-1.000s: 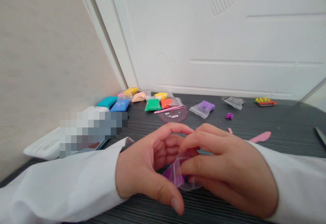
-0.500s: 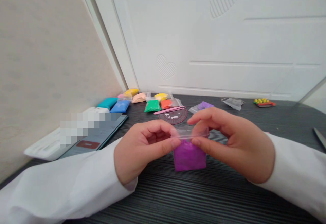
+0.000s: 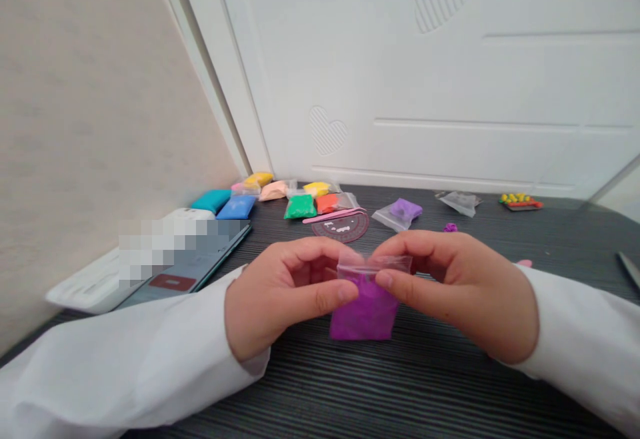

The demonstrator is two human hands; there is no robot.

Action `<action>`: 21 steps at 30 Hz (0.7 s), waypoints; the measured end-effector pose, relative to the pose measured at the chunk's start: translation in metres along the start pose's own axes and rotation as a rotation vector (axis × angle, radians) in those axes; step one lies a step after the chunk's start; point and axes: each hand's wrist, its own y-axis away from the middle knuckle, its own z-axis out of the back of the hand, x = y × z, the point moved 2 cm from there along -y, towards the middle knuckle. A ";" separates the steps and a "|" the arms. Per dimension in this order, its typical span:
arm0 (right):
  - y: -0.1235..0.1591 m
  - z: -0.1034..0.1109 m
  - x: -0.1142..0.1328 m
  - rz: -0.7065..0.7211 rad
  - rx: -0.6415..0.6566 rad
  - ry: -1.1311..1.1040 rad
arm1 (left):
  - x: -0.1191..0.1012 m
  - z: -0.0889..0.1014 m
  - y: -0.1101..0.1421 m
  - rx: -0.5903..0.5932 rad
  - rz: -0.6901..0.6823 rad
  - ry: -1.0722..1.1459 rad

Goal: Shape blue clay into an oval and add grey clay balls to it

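Between my hands, above the dark table, hangs a small clear zip bag (image 3: 364,312) of purple clay, its zip strip at the top. My left hand (image 3: 295,292) pinches the bag's left upper part, thumb in front and fingers behind. On the right side of the zip strip, my right hand (image 3: 447,292) pinches with its thumb in front and fingers behind. A small purple clay lump (image 3: 451,228) lies just beyond my right hand. Past the bag lies another zip bag with lilac clay (image 3: 405,210).
Bags of green (image 3: 301,206), orange (image 3: 328,203) and blue clay (image 3: 236,207) lie at the back left. A pink tool (image 3: 333,216) rests by a dark half-round card (image 3: 345,229). At left is a phone (image 3: 213,252); at back right, a yellow-dotted piece (image 3: 520,200).
The purple clay bag's lower end has swung slightly left. My right fingers have come down onto the zip strip, uncovering the small purple lump behind.
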 end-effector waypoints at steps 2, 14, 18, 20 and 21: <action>-0.001 -0.001 0.000 0.031 0.005 -0.126 | 0.003 -0.004 0.000 0.144 0.065 0.204; 0.011 -0.010 0.011 0.197 -0.032 -0.439 | 0.018 -0.005 0.004 0.797 0.364 0.391; 0.018 -0.010 0.015 0.284 -0.064 -0.300 | 0.021 -0.001 -0.001 0.873 0.351 0.354; 0.020 -0.007 0.017 0.307 -0.083 -0.238 | 0.022 -0.002 -0.002 0.879 0.342 0.351; 0.020 -0.006 0.017 0.309 -0.096 -0.218 | 0.022 -0.002 -0.002 0.867 0.339 0.358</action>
